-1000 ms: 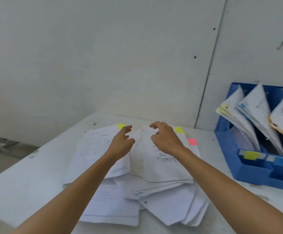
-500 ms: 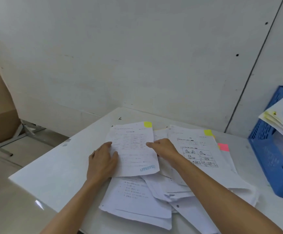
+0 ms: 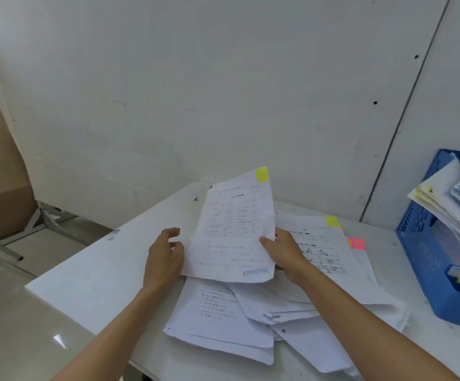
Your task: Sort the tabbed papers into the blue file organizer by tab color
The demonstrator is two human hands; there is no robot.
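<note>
Right hand (image 3: 283, 251) pinches yellow-tabbed sheet (image 3: 234, 232) — tilted up, left hand (image 3: 164, 257) alongside

The right hand (image 3: 283, 254) pinches a sheet (image 3: 234, 232) by its right edge. The sheet stands tilted above the pile (image 3: 251, 320) on the desk (image 3: 99, 276). Its tab (image 3: 261, 174) is up beyond the fingers (image 3: 266, 240). The left hand (image 3: 164, 257) is just left of the sheet. Well right of the fingers, the organizer (image 3: 421, 257) stands on the desk, with papers (image 3: 443, 204) in it.
</note>
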